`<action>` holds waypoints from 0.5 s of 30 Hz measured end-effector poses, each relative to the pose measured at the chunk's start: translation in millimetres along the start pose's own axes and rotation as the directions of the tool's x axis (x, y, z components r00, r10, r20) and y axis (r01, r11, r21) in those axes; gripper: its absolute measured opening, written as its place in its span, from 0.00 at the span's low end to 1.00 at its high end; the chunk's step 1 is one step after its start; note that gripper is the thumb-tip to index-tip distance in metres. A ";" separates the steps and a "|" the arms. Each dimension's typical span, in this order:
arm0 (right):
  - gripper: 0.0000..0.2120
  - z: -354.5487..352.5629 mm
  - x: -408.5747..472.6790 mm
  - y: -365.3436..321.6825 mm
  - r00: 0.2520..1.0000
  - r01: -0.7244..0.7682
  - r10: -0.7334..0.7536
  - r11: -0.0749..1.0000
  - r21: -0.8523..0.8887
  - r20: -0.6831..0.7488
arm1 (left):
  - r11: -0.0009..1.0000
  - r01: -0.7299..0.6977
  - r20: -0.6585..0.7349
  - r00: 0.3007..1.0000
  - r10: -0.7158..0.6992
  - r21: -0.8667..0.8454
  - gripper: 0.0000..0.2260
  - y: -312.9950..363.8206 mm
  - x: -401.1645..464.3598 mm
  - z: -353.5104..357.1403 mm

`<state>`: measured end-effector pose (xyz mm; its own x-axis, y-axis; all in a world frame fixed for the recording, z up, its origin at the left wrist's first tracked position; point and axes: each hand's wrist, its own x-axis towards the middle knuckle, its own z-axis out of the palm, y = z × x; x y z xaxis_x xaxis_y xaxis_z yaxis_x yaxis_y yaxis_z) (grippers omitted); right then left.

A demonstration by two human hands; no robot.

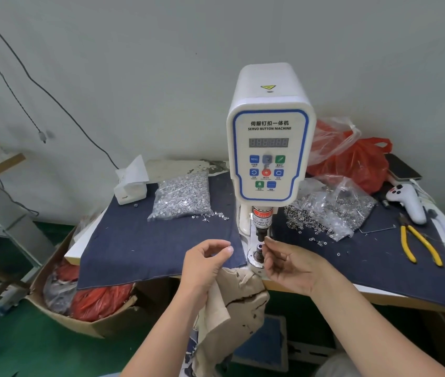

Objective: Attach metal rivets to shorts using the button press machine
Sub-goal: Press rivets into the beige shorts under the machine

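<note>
Denim-covered table (pixel 139 248), upright button press (pixel 269 148), beige shorts (pixel 236 303) hanging lengthwise below.

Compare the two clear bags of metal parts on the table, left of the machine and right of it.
The left bag lies as a neat, full packet, while the right bag is crumpled and spread open. The left bag holds pale silver pieces; the right bag's look darker and ring-shaped. Only a few pieces lie loose beside the left bag, and many more are scattered around the right bag. Both are clear plastic and rest on the dark blue cloth.
</note>
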<state>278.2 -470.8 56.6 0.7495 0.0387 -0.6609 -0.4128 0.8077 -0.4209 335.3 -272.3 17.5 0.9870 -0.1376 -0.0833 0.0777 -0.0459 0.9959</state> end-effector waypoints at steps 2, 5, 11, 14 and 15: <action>0.12 0.7 -0.1 0.6 1.000 0.005 -0.005 1.000 -0.003 0.003 | 1.000 0.011 -0.001 1.000 -0.011 0.001 0.06 -0.5 -1.6 0.8; 0.12 0.9 -0.9 1.3 1.000 0.026 -0.026 1.000 -0.007 0.004 | 0.999 0.032 -0.001 0.999 -0.032 0.000 0.04 -1.5 -3.3 0.8; 0.09 1.5 -2.5 3.4 0.999 0.043 -0.043 0.999 0.015 -0.004 | 0.999 0.047 0.010 0.999 -0.047 -0.009 0.03 -0.7 -4.0 0.2; 0.04 5.0 -1.2 3.5 0.999 0.040 -0.040 0.999 -0.003 -0.033 | 0.999 0.040 0.021 0.999 -0.039 -0.011 0.04 -0.2 -4.6 1.6; 0.04 5.7 -0.7 3.3 0.999 0.038 -0.038 0.999 -0.005 -0.032 | 0.999 0.038 0.023 0.999 -0.038 -0.011 0.04 -0.4 -4.8 2.1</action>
<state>279.2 -464.9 59.2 0.7473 -0.0110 -0.6643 -0.3869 0.8057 -0.4486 330.2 -273.8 17.4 0.9799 -0.1582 -0.1218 0.1168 -0.0405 0.9923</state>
